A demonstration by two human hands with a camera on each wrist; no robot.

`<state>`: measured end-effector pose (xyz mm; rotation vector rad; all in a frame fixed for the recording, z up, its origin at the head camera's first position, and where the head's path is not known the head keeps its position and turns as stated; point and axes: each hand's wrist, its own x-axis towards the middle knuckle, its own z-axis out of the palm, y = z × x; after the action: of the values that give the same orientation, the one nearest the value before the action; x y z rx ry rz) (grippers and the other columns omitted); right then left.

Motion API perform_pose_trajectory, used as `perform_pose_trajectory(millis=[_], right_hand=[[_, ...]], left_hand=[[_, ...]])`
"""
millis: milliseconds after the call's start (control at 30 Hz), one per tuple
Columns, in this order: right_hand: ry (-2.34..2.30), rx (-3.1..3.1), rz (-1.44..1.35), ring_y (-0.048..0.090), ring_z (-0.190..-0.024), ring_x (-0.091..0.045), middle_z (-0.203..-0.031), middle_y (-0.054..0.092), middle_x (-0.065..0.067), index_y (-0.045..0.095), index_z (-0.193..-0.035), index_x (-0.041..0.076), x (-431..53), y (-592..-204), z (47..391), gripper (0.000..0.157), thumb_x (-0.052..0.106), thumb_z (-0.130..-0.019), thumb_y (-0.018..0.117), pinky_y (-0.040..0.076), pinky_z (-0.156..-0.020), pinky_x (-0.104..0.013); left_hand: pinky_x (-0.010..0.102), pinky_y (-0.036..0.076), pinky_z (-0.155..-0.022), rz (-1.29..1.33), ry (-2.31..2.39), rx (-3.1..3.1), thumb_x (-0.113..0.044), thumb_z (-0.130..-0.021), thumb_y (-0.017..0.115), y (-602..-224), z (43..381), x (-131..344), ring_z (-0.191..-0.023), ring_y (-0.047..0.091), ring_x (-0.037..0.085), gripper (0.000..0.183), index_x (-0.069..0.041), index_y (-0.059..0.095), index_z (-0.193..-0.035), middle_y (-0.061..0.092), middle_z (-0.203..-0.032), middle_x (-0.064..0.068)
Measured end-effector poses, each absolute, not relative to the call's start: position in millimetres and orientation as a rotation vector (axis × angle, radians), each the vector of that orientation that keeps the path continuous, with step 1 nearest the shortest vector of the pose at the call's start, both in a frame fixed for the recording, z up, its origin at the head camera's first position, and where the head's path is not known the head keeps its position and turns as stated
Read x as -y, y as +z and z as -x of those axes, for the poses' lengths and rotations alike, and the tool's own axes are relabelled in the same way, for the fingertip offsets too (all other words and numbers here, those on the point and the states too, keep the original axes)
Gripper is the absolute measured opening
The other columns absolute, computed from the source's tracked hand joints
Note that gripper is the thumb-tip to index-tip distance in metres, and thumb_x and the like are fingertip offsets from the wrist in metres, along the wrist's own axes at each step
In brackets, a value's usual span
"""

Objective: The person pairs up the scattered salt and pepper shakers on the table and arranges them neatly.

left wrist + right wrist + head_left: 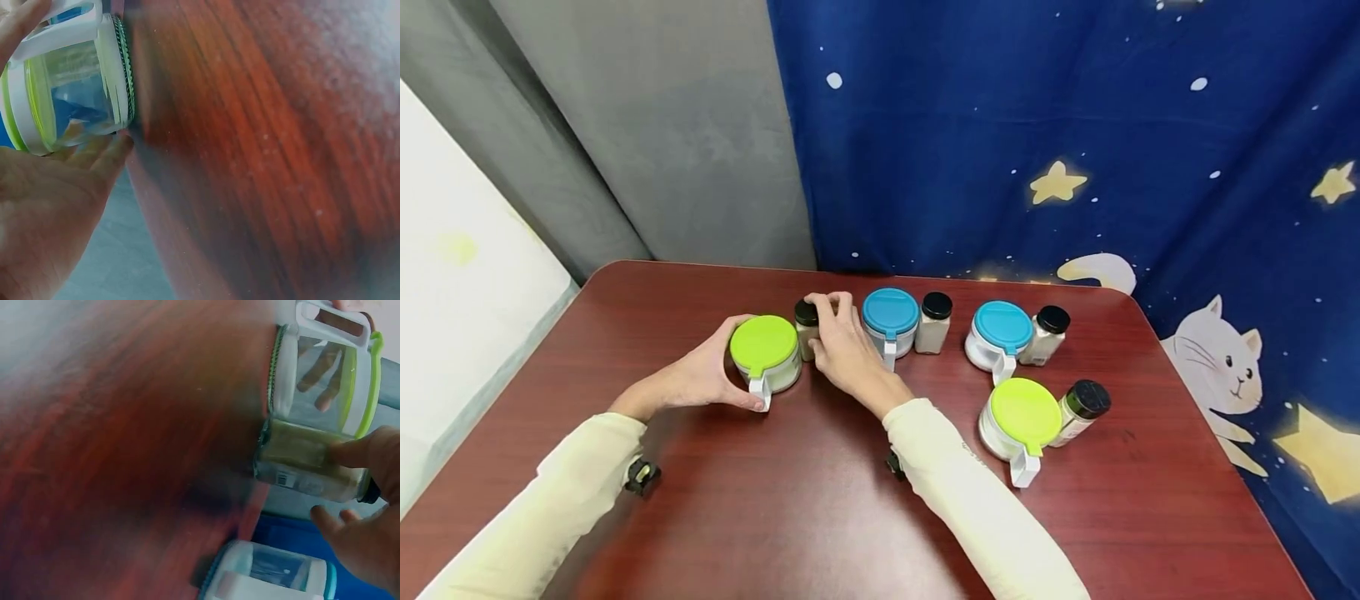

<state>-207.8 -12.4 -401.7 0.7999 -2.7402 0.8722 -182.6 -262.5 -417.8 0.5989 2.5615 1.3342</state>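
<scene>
My left hand (711, 371) grips a clear jar with a green lid (765, 343) and white handle; the thumb lies by the handle, the fingers round the far side. In the left wrist view the jar (78, 94) stands on the table. Right beside it is a glass spice bottle with a black cap (806, 313), partly hidden by my right hand (850, 350). In the right wrist view the thumb lies against the spice bottle (306, 459), while the other fingers are spread apart from it.
A blue-lidded jar (891, 317) and a black-capped bottle (933, 325) stand just right of my right hand. Farther right are another blue-lidded jar (1000, 329) and bottle (1045, 335), then a green-lidded jar (1022, 417) with its bottle (1081, 410). Curtains hang behind the table (820, 517).
</scene>
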Motion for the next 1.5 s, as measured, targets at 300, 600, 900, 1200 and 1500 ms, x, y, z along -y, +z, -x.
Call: perform_pose_trajectory(millis=[300, 600, 900, 1200, 1500], right_hand=[[1.175, 2.717, -0.87, 0.057, -0.11, -0.021, -0.132, 0.053, -0.012, 0.039, -0.142, 0.01, -9, -401, 193, 0.057, -0.001, -0.094, 0.068, 0.049, -0.095, -0.033], [1.25, 2.671, -0.925, 0.056, -0.113, -0.014, -0.131, 0.056, -0.007, 0.043, -0.141, 0.012, -6, -404, 179, 0.056, 0.003, -0.094, 0.071, 0.046, -0.099, -0.028], [1.161, 2.607, -0.968, 0.056, -0.11, -0.014, -0.131, 0.057, -0.003, 0.047, -0.14, 0.013, -35, -385, 145, 0.056, 0.006, -0.092, 0.075, 0.049, -0.095, -0.034], [1.219, 2.658, -0.774, 0.058, -0.092, -0.014, -0.123, 0.06, -0.001, 0.05, -0.139, 0.014, -78, -374, 105, 0.056, 0.005, -0.09, 0.077, 0.051, -0.081, -0.033], [1.214, 2.68, -0.604, 0.06, -0.099, -0.015, -0.125, 0.059, -0.002, 0.049, -0.137, 0.013, -113, -386, 86, 0.059, -0.002, -0.088, 0.078, 0.052, -0.083, -0.037]], left_hand=[[0.039, 0.039, -0.104, -0.565, 1.356, -2.589, -0.031, -0.06, 0.102, -422, 185, 251, -0.12, 0.053, 0.024, 0.121, -0.008, 0.027, -0.152, 0.051, -0.136, 0.01], [0.045, 0.038, -0.105, -0.527, 1.337, -2.631, -0.03, -0.058, 0.102, -419, 169, 259, -0.119, 0.052, 0.026, 0.122, -0.007, 0.027, -0.151, 0.051, -0.135, 0.01], [0.025, 0.039, -0.101, -0.628, 1.432, -2.588, -0.033, -0.059, 0.102, -402, 135, 239, -0.118, 0.053, 0.018, 0.116, -0.015, 0.033, -0.15, 0.054, -0.134, 0.0], [0.033, 0.041, -0.105, -0.684, 1.491, -2.563, -0.033, -0.054, 0.104, -399, 108, 189, -0.119, 0.055, 0.015, 0.119, -0.018, 0.034, -0.15, 0.055, -0.133, -0.005], [0.044, 0.045, -0.102, -0.628, 1.424, -2.594, -0.026, -0.051, 0.104, -411, 103, 136, -0.114, 0.058, 0.013, 0.121, -0.016, 0.034, -0.149, 0.058, -0.129, -0.005]])
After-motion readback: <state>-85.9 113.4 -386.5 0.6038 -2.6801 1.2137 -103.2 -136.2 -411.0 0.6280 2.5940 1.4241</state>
